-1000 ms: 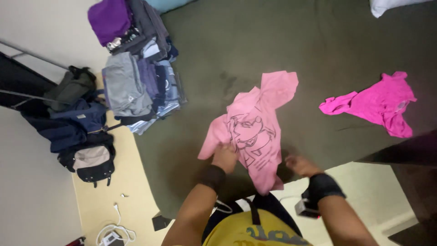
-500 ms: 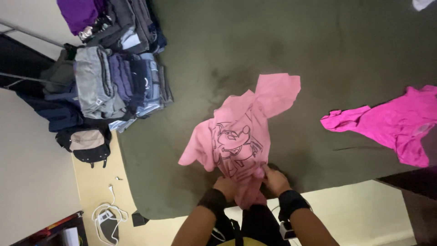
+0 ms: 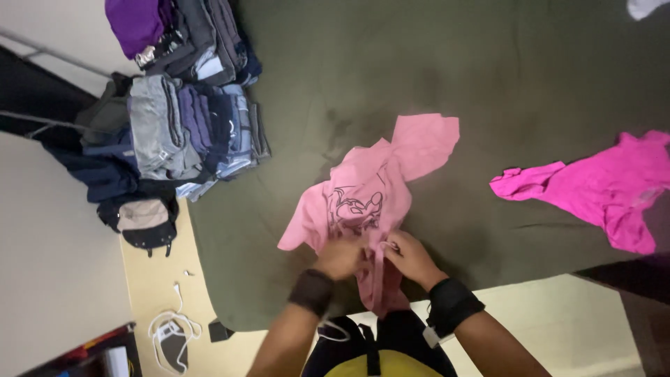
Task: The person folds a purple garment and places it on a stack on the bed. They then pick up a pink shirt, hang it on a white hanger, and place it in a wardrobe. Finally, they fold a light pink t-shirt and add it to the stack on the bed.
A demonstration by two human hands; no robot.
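One wide olive-green bed (image 3: 488,63) is carrying everything: a stack of folded clothes (image 3: 188,126) is sitting at its far left corner, a bright magenta garment (image 3: 600,185) is lying well apart to the right, and the pale pink printed shirt (image 3: 370,188) is lying crumpled near the front edge. Both hands are gathering its lower hem, the left hand (image 3: 340,257) and the right hand (image 3: 410,257) each with fingers closing on the fabric, close together. By my judgement the shirt is being straightened for folding, so spreading it flat is wanted next.

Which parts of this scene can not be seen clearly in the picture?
Head view:
- Lower hem of the pale pink shirt: covered by left hand and right hand.
- Its printed drawing: creased, blurred.
- Bright pink garment: cut by right edge.
- White item: cut by top edge.
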